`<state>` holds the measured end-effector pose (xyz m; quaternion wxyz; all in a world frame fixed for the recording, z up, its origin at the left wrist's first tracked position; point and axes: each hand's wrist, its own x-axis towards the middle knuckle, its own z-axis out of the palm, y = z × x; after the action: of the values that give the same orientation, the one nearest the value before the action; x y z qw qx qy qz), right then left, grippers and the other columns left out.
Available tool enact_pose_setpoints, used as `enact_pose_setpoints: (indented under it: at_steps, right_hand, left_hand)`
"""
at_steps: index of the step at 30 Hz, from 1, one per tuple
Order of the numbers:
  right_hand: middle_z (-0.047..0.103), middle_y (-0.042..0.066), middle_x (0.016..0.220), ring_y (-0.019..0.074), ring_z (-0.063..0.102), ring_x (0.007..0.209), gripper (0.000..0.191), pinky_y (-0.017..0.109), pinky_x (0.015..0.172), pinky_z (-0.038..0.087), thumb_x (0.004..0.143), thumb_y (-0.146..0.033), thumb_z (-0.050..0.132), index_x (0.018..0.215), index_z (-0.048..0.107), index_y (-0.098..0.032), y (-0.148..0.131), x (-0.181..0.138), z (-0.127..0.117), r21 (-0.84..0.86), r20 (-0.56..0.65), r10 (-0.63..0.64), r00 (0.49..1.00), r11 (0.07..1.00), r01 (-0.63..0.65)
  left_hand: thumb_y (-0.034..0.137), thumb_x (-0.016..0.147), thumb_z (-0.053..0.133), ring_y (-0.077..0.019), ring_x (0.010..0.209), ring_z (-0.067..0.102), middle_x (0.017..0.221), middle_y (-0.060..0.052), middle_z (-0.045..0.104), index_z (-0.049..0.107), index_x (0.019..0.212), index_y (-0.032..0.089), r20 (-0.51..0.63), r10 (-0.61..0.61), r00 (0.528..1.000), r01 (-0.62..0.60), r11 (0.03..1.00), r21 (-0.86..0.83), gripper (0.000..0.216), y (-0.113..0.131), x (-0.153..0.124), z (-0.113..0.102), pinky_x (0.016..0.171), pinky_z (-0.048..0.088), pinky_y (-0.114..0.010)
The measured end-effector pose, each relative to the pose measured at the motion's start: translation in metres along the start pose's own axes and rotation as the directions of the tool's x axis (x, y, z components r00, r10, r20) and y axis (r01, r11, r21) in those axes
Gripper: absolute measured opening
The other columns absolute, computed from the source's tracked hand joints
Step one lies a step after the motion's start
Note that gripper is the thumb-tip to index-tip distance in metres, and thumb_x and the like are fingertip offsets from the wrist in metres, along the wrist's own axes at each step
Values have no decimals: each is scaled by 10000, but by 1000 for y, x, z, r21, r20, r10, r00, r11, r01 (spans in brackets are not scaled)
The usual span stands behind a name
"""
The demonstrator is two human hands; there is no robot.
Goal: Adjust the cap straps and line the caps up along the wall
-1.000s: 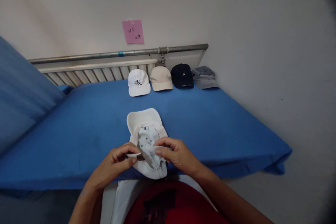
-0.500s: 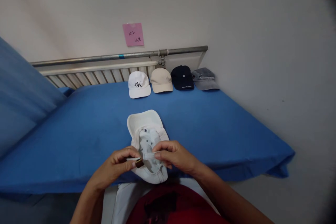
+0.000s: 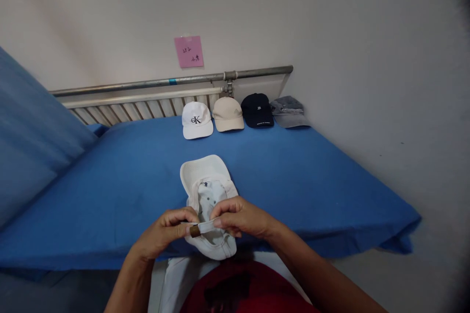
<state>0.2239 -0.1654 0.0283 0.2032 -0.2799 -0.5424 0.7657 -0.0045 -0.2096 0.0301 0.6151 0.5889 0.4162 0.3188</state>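
Note:
A white cap [image 3: 204, 176] lies upside down on the near edge of a blue bed [image 3: 121, 186], its brim pointing away from me. My left hand [image 3: 165, 234] pinches the cap's back strap at a small brass buckle [image 3: 195, 231]. My right hand [image 3: 240, 216] pinches the other end of the strap [image 3: 206, 225], fingers closed. Both hands meet over the cap's back opening.
At the far end of the bed, by a metal rail [image 3: 172, 79], sits a row of caps: white with a logo [image 3: 197, 120], beige [image 3: 228, 114], dark navy [image 3: 257, 110], grey [image 3: 289, 111]. A pink note [image 3: 188, 51] hangs on the wall. A blue cushion [image 3: 33, 132] leans at left.
My hands have drawn closer together, and the strap end in my right hand has come up against the buckle in my left. The camera tilted slightly.

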Motion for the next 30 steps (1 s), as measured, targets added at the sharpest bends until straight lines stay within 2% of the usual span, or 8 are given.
enact_pose_setpoints:
  at_steps: [9, 17, 23, 26, 30]
  right_hand:
    - [459, -96, 472, 22, 359, 359, 134, 158, 357, 272, 676, -245, 647, 759, 658, -140, 0, 5, -3, -21, 47, 38, 998, 999, -37]
    - [431, -101, 454, 24, 338, 351, 89, 159, 352, 246, 708, -224, 629, 751, 659, -152, -4, 7, 1, -94, -17, 20, 1000, 995, -22]
    - [421, -99, 445, 39, 328, 347, 99, 174, 348, 239, 701, -245, 614, 748, 645, -163, 1, 7, 1, -86, -55, -3, 998, 996, -1]
    - [427, -91, 457, 47, 333, 382, 106, 180, 379, 243, 708, -255, 615, 750, 657, -167, -1, 5, 2, -157, -74, -48, 996, 987, 35]
    - [525, -55, 573, 66, 427, 532, 85, 188, 511, 331, 712, -230, 624, 724, 673, -162, -8, 2, 6, -283, -117, -164, 980, 951, 125]
  left_hand:
    - [441, 773, 676, -154, 728, 461, 734, -21, 545, 688, 732, 154, -1, -19, 1000, 19, 1000, -15, 290, -5, 0, -1, 717, 379, -275]
    - [404, 795, 664, -147, 738, 463, 749, -15, 545, 682, 743, 157, 14, 5, 1000, -4, 999, -48, 253, -8, 1, -2, 726, 365, -269]
    - [369, 806, 660, -141, 728, 454, 739, -11, 541, 676, 744, 152, -1, 33, 999, -33, 996, -79, 226, -10, 2, -1, 711, 355, -261]
    - [347, 814, 656, -134, 715, 450, 728, -6, 542, 675, 742, 156, 6, 34, 999, -33, 995, -91, 205, -10, 2, 0, 705, 350, -256]
    - [358, 814, 656, -136, 710, 441, 720, -6, 537, 665, 733, 155, -2, 37, 999, -37, 993, -109, 219, -11, 3, 0, 695, 345, -254]
